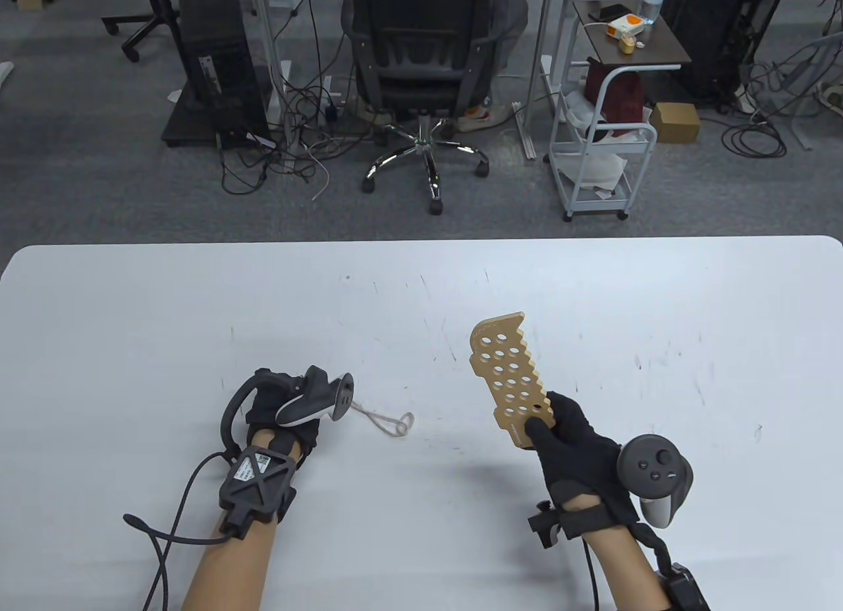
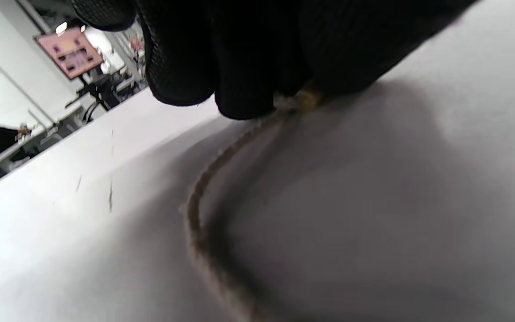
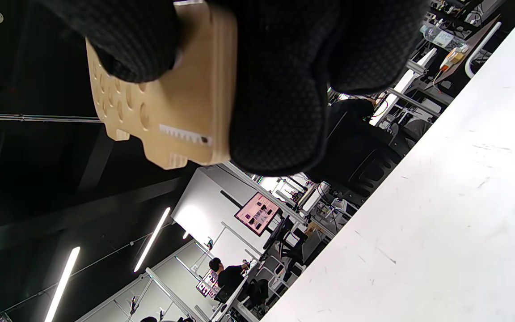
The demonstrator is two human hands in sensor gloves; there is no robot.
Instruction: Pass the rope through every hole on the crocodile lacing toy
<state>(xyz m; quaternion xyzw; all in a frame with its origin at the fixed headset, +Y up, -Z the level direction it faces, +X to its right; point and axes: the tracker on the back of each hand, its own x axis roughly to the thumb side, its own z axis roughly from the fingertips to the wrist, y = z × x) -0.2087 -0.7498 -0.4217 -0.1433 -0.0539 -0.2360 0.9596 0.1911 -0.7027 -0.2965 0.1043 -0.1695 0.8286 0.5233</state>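
Observation:
The wooden crocodile lacing toy point(image 1: 510, 377) is a flat tan board with several round holes and a toothed edge. My right hand point(image 1: 560, 440) holds its near end above the white table point(image 1: 421, 288), thumb on top; the toy point(image 3: 172, 112) shows in the right wrist view between the gloved fingers point(image 3: 280, 89). A thin beige rope point(image 1: 388, 423) lies on the table in a small loop right of my left hand point(image 1: 290, 407). In the left wrist view, the left fingertips point(image 2: 239, 89) pinch the rope's end point(image 2: 302, 100) down at the table, the rope point(image 2: 199, 201) curving away.
Beyond the table's far edge stand an office chair point(image 1: 421, 64), a computer tower point(image 1: 214, 58), floor cables and a white rolling cart point(image 1: 612, 110). The table surface carries only small scuff marks.

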